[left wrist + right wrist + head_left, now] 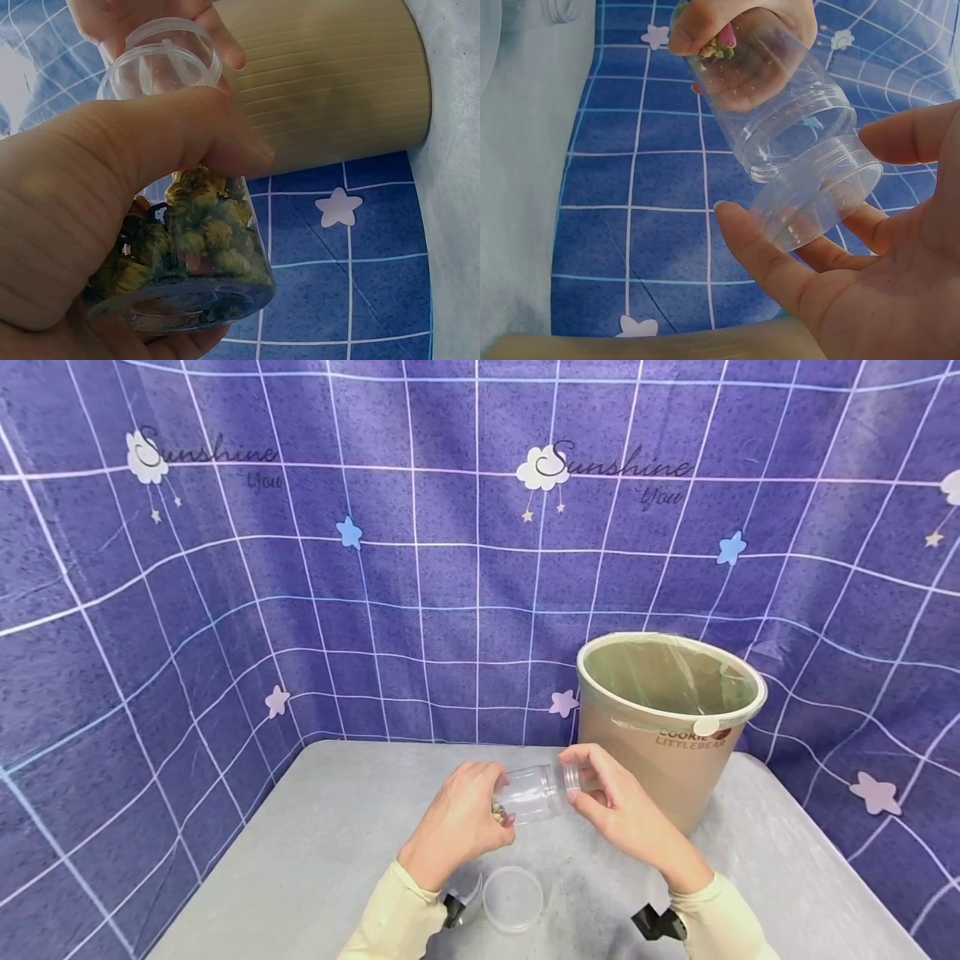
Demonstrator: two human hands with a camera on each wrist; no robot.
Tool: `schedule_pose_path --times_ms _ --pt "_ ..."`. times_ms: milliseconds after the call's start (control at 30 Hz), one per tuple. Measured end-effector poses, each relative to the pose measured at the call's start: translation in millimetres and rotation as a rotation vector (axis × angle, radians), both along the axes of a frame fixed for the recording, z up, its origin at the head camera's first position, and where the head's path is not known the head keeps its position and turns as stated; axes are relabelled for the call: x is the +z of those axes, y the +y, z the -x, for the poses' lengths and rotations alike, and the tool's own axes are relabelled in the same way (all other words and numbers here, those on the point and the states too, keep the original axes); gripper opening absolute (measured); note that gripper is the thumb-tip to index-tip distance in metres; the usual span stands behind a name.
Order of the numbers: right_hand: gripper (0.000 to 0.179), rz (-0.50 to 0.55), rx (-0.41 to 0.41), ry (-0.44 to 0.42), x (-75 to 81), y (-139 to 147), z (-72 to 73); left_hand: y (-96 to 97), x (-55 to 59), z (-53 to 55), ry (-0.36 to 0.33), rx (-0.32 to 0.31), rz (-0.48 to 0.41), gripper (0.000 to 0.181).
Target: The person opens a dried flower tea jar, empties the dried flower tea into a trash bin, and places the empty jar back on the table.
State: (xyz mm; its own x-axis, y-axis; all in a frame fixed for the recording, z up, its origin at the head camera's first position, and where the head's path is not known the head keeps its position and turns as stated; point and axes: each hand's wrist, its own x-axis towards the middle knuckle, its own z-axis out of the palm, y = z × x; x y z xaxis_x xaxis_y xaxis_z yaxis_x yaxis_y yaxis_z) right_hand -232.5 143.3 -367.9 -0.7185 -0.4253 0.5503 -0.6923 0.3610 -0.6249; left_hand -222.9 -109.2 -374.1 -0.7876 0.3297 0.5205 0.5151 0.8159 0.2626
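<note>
My left hand (461, 814) grips a clear plastic jar (527, 795), tilted on its side above the table. Dried yellow-green flower buds (214, 232) fill its bottom end, and a pink bud shows among them in the right wrist view. The thumb wraps across the jar's wall. Between the thumb and fingers of my right hand (618, 802) is a clear round lid (817, 195), pinched by its rim. The lid stands right at the jar's mouth, at a slight angle to it in the right wrist view.
On the grey table (337, 827), a clear round container (513, 900) stands near the front, with another clear piece (465, 889) partly hidden by the left wrist. A beige, bag-lined bin (660, 768) stands behind the right hand. Blue grid-patterned cloth (450, 568) surrounds the table.
</note>
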Motion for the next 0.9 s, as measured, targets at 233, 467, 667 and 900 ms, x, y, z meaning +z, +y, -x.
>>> schedule_pose_path --times_ms 233,467,667,900 --pt "0.042 -0.033 -0.028 0.003 2.5 4.4 -3.4 0.4 -1.1 -1.5 0.001 0.004 -0.002 0.044" --pt "0.042 -0.057 -0.067 0.024 1.9 12.6 -9.5 1.4 -2.3 -2.3 0.001 0.001 0.010 0.043" --pt "0.042 -0.087 -0.103 0.021 1.6 21.0 -13.5 0.8 -2.4 -3.1 0.004 -0.003 0.002 0.044" --pt "0.043 -0.107 -0.127 -0.018 1.1 33.3 -17.5 0.2 1.3 -2.7 0.013 -0.009 -0.011 0.044"
